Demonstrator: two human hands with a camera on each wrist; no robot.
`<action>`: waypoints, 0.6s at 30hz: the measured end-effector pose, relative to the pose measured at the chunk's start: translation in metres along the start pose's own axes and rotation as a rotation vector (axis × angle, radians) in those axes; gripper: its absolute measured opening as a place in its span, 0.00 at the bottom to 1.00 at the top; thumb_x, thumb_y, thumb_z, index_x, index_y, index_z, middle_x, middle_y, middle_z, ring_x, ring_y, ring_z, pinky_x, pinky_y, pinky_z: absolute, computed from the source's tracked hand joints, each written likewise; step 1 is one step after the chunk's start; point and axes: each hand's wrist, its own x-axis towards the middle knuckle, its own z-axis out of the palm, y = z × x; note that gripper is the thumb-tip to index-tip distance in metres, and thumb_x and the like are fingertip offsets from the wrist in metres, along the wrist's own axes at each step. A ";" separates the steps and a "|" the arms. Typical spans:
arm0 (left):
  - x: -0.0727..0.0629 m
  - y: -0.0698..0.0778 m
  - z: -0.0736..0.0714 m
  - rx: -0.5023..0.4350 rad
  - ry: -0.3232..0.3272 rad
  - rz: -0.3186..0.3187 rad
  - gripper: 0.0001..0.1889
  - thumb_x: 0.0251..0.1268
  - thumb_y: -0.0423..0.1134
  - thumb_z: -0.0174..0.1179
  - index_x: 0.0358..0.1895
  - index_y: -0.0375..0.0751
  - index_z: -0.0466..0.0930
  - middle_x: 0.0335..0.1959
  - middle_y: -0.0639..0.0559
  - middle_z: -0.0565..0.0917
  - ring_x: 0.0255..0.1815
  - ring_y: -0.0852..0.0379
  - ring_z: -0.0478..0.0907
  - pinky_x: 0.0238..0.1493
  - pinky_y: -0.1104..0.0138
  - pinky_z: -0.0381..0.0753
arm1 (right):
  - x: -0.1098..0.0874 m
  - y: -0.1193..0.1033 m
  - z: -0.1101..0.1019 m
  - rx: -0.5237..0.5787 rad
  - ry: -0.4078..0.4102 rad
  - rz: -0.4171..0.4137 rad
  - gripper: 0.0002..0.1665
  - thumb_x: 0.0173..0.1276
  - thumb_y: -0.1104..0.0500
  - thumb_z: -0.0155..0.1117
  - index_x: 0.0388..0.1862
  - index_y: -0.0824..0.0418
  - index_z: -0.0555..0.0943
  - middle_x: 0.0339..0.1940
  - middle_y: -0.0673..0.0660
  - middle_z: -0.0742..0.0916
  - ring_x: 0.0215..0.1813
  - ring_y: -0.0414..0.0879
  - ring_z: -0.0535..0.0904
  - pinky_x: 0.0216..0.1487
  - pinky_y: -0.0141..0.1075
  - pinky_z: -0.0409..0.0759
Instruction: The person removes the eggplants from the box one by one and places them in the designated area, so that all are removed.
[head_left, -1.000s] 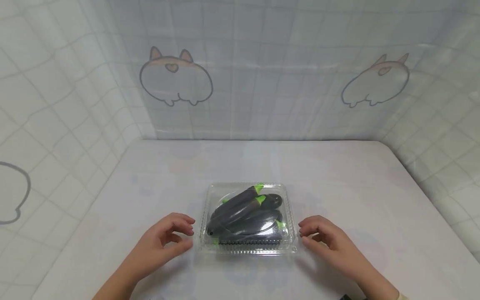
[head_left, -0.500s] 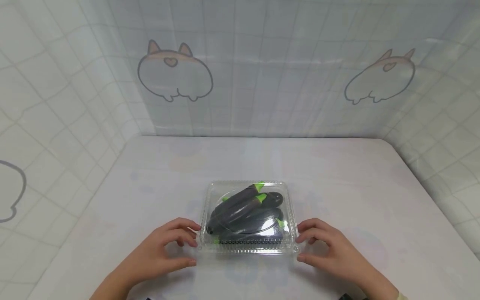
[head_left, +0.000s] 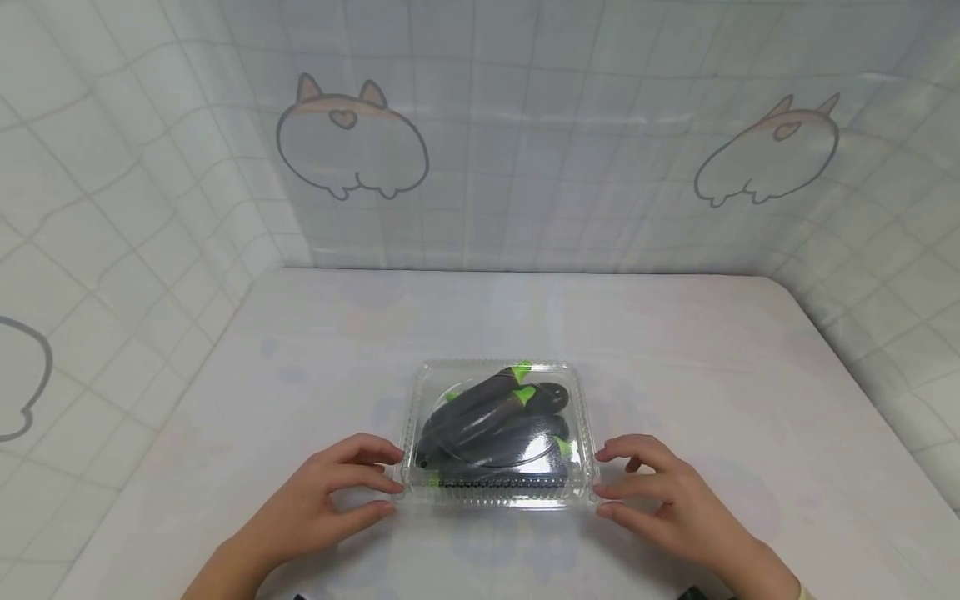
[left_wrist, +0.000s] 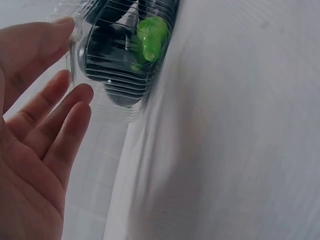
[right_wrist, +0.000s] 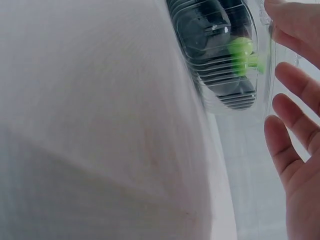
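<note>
A clear plastic clamshell box (head_left: 498,498), lid closed, sits on the white table with several dark purple eggplants (head_left: 468,425) inside, their stems bright green. At its left front corner is my left hand (head_left: 322,504), fingers spread and fingertips right at the rim. My right hand (head_left: 671,500) mirrors it at the right front corner, thumb lowest and fingers along the side rim. In the left wrist view, the thumb (left_wrist: 62,25) overlaps the box's rim while the other fingers lie just beside it. The right wrist view has the fingertips (right_wrist: 285,100) close to the rim, relaxed.
A pale cloth (head_left: 525,317) covers the table, its far edge meeting a curtain (head_left: 562,167) with a grid pattern and cartoon animal outlines. Similar grid sheets (head_left: 112,208) rise at both sides. Small dark objects (head_left: 693,593) show at the bottom edge.
Both hands have moved inward to the box's front corners, their fingers spreading from a more curled pose. The box stays in place on the table; the head view has shifted slightly.
</note>
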 end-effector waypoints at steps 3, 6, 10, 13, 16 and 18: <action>-0.003 -0.004 0.001 0.026 0.000 -0.006 0.19 0.44 0.29 0.78 0.41 0.51 0.88 0.52 0.47 0.80 0.47 0.51 0.81 0.50 0.73 0.76 | 0.001 0.001 0.001 -0.012 -0.003 -0.046 0.06 0.65 0.53 0.73 0.39 0.50 0.89 0.51 0.56 0.83 0.57 0.52 0.74 0.58 0.30 0.69; -0.003 -0.005 0.002 0.050 0.004 0.007 0.16 0.46 0.31 0.77 0.40 0.52 0.88 0.51 0.48 0.81 0.47 0.51 0.81 0.51 0.72 0.75 | 0.003 0.001 0.001 -0.043 -0.023 -0.072 0.06 0.70 0.52 0.67 0.41 0.49 0.88 0.50 0.54 0.84 0.59 0.54 0.74 0.65 0.31 0.65; -0.003 -0.007 0.002 0.068 0.003 0.031 0.13 0.51 0.34 0.76 0.39 0.53 0.88 0.51 0.49 0.81 0.48 0.52 0.81 0.53 0.75 0.73 | 0.007 0.000 0.001 -0.088 -0.031 -0.143 0.08 0.74 0.53 0.62 0.41 0.52 0.86 0.48 0.52 0.85 0.56 0.56 0.77 0.66 0.35 0.64; -0.004 -0.011 0.002 0.077 -0.006 0.043 0.11 0.53 0.36 0.75 0.40 0.53 0.88 0.52 0.49 0.81 0.49 0.53 0.81 0.53 0.75 0.73 | 0.011 -0.001 0.002 -0.133 -0.027 -0.209 0.10 0.76 0.54 0.58 0.41 0.55 0.85 0.45 0.50 0.85 0.54 0.57 0.79 0.66 0.37 0.65; -0.005 -0.014 0.002 0.087 -0.016 0.046 0.10 0.54 0.37 0.75 0.40 0.54 0.88 0.53 0.49 0.81 0.50 0.53 0.80 0.54 0.75 0.73 | 0.013 -0.002 0.004 -0.181 -0.027 -0.247 0.12 0.78 0.55 0.55 0.40 0.57 0.84 0.43 0.48 0.86 0.52 0.56 0.82 0.63 0.37 0.67; -0.006 -0.014 0.002 0.097 -0.022 0.039 0.09 0.55 0.39 0.74 0.40 0.55 0.88 0.53 0.50 0.81 0.52 0.53 0.80 0.54 0.75 0.72 | 0.013 -0.002 0.005 -0.199 -0.028 -0.252 0.12 0.78 0.55 0.55 0.40 0.56 0.84 0.44 0.48 0.86 0.52 0.53 0.82 0.61 0.36 0.69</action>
